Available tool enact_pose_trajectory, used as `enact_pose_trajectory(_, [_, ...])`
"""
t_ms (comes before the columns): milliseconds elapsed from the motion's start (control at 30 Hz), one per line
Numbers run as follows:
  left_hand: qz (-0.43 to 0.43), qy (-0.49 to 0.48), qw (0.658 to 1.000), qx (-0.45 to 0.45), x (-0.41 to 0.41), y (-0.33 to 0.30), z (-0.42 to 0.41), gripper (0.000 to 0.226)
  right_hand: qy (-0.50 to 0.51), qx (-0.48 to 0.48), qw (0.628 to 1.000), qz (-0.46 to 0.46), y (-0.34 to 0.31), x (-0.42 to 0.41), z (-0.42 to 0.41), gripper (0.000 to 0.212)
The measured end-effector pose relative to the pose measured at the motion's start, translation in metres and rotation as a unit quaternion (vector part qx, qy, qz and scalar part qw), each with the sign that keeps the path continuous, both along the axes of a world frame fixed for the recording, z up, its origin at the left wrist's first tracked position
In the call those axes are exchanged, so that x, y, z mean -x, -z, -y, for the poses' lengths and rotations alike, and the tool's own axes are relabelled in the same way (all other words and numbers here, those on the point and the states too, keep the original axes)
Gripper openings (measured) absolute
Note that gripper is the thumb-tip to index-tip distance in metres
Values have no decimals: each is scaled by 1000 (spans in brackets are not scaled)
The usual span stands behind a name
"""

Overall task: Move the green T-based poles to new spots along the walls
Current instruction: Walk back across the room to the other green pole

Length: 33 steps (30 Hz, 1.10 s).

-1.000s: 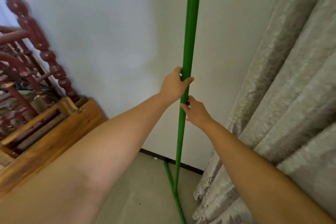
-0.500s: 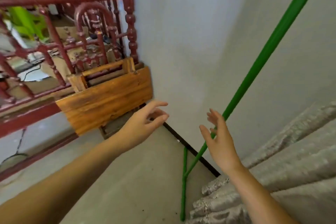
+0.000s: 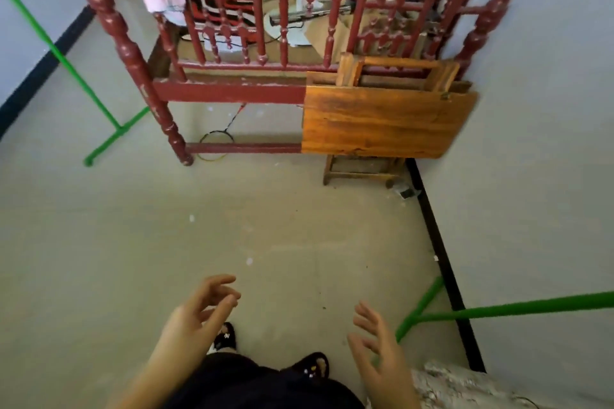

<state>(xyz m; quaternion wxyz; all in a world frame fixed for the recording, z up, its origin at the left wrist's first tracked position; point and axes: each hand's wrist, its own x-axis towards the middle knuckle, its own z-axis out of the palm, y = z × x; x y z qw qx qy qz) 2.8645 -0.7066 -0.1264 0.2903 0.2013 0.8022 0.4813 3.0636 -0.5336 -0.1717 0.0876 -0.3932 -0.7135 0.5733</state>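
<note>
One green T-based pole point(image 3: 518, 307) stands at the right wall, its foot bar on the floor beside the black skirting; its shaft leaves the frame at the right edge. A second green T-based pole point(image 3: 63, 56) stands at the far left, its foot bar beside the red bed's corner post. My left hand point(image 3: 199, 312) and my right hand point(image 3: 375, 342) hang low over the bare floor, fingers apart, holding nothing. My right hand is a short way left of the near pole's foot and does not touch it.
A dark red turned-wood bed frame point(image 3: 229, 91) fills the back. An orange-brown folding wooden table point(image 3: 382, 123) leans against it by the right wall. Grey patterned curtain fabric point(image 3: 452, 385) lies at the bottom right. My slippered feet point(image 3: 312, 364) stand on the concrete floor.
Both hands have let go of the green pole, which now stands alone at the right wall. My view has swung left and down to the bed and the second pole.
</note>
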Motion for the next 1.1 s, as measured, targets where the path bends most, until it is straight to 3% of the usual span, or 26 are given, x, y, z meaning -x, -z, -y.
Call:
enact_pose_trajectory(200, [-11, -74, 997, 20, 24, 13, 66, 37, 19, 20, 1000, -2, 12, 43, 42, 40])
enact_pose_trajectory(367, [-19, -106, 994, 38, 51, 21, 144, 37, -31, 21, 999, -5, 13, 103, 99, 41])
enact_pose_trajectory(633, [-20, -233, 971, 47, 125, 25, 273, 29, -115, 30, 993, -25, 5, 226, 197, 38])
enact_pose_trajectory(933, [37, -405, 913, 25, 176, 37, 367, 42, -310, -30, 950, -17, -4, 371, 270, 36])
enact_pose_trajectory(1100, [22, -487, 873, 27, 241, 38, 409, 45, -382, -25, 923, -34, -8, 484, 315, 38])
